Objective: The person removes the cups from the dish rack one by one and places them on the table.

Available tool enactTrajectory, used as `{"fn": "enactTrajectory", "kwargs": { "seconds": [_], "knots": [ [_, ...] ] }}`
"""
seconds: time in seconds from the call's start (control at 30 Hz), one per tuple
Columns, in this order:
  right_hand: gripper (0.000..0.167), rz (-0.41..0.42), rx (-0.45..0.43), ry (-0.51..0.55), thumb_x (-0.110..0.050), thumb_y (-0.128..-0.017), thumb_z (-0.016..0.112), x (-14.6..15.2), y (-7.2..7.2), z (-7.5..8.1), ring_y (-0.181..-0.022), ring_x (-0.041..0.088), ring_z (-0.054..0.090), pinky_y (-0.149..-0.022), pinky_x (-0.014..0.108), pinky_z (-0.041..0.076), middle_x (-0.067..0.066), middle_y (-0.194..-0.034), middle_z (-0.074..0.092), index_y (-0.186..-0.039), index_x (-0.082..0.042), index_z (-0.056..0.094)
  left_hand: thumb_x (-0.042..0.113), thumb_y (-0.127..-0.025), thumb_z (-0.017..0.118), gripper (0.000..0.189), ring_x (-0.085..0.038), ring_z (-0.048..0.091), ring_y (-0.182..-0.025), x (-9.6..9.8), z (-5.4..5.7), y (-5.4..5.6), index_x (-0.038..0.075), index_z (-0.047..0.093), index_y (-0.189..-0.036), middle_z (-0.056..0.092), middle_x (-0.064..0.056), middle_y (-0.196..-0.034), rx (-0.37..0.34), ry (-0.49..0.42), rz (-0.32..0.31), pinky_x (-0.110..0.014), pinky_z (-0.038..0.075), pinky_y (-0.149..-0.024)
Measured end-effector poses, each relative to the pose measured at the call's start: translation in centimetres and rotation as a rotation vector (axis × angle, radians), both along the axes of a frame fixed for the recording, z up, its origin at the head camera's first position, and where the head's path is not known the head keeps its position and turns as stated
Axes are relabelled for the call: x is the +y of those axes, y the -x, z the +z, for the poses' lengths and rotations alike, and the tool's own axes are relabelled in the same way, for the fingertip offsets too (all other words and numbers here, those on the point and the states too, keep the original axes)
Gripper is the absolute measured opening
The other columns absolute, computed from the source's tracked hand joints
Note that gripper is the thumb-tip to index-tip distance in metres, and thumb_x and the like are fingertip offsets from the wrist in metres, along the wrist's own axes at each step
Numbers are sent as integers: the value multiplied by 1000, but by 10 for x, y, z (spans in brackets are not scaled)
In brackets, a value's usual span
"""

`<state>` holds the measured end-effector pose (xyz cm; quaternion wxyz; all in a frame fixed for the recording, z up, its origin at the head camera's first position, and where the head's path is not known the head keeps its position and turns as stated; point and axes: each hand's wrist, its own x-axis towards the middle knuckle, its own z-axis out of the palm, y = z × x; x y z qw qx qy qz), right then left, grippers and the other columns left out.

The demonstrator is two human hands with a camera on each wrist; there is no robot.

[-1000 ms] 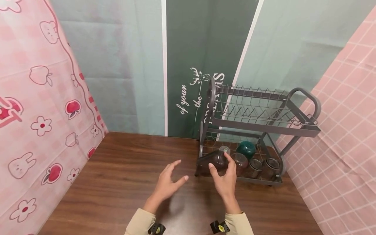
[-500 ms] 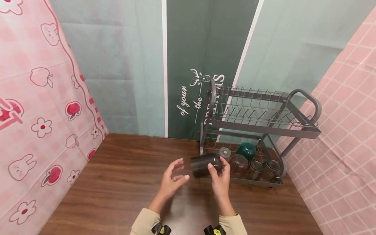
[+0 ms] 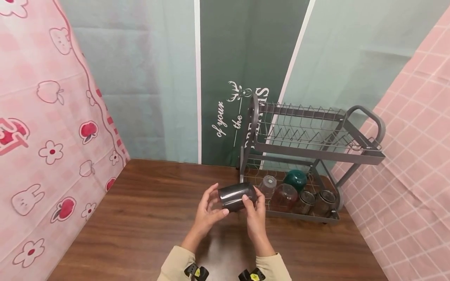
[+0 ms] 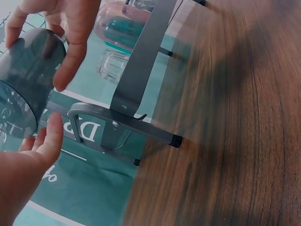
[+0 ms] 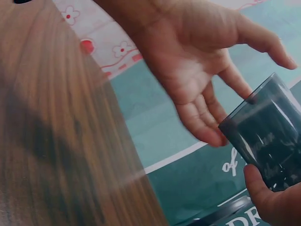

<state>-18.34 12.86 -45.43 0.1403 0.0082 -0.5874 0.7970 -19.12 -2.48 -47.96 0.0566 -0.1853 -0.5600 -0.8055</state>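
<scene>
A dark, see-through drinking glass (image 3: pixel 234 197) is held tilted on its side above the table, its mouth facing left. My right hand (image 3: pixel 256 218) grips it near the rounded base, thumb on the near side and fingers behind. At the other end, my left hand (image 3: pixel 205 212) surrounds the mouth with spread fingers. In the right wrist view, the left hand (image 5: pixel 188 66) has its thumb apart from the glass (image 5: pixel 268 132), while its fingertips are right at the rim. The left wrist view shows the right hand's fingers (image 4: pixel 75 42) around the base end.
A grey two-tier dish rack (image 3: pixel 318 154) stands at the right on the wooden table (image 3: pixel 140 226). Its lower tier holds a small clear glass (image 3: pixel 268 186), a teal cup (image 3: pixel 296 180), a pinkish glass (image 3: pixel 285 197) and dark glasses (image 3: pixel 325 203). Patterned cloths hang around.
My right hand has taken hold of the dark glass at the rack's lower left and brought it left, off the rack. The left hand has moved slightly right, and its fingers now reach the rim.
</scene>
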Motion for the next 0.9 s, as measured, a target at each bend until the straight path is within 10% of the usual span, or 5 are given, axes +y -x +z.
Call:
{"fn": "enactTrajectory", "kwargs": {
  "seconds": [0.7, 0.9],
  "knots": [
    [53, -14, 101, -329, -8, -91, 54, 7, -3, 2, -113, 31, 45, -84, 25, 43, 20, -128, 43, -140, -7, 33, -11, -73, 70, 62, -35, 49, -100, -5, 9, -2, 1, 46, -130, 47, -24, -118, -11, 12, 75, -36, 52, -74],
    [62, -95, 200, -686, -21, -85, 64, 13, 0, -2, -117, 28, 45, -87, 42, 42, 16, -132, 43, -140, -11, 37, -9, -73, 70, 61, -37, 50, -99, -13, 25, -9, 0, 47, -130, 50, -22, -118, -44, 131, 105, -33, 52, -71]
  ]
}}
